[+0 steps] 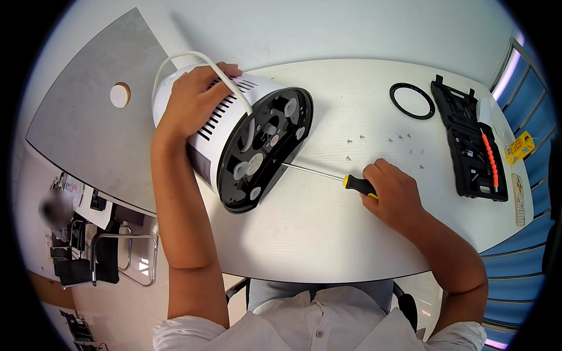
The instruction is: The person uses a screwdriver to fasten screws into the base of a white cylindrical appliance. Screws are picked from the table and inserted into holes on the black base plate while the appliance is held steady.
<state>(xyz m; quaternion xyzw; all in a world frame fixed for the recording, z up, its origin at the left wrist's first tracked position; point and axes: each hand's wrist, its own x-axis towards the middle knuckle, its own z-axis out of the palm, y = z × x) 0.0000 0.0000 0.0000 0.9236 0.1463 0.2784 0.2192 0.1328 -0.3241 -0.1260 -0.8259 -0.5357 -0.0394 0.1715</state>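
A white, rounded appliance (pixel 218 153) with slotted vents lies on its side on the table, its black underside (pixel 266 182) facing right. That underside has several pale suction-cup feet and dark recesses. Over the top of the housing my left hand (pixel 193 99) is wrapped, and the appliance's white power cord (pixel 196 54) loops across it. My right hand (pixel 397 196) is closed round the black and yellow handle of a screwdriver (pixel 355 183). The screwdriver's long shaft points left, its tip at the edge of the black underside. Whether the tip sits in a screw is too small to tell.
Several small screws (pixel 390 140) lie scattered right of the appliance. Beyond them are a black ring (pixel 414 117) and an open black tool case (pixel 465 167) with an orange flexible shaft (pixel 490 161). A yellow box (pixel 519 147) stands at the right edge. A grey table (pixel 88 134) adjoins on the left.
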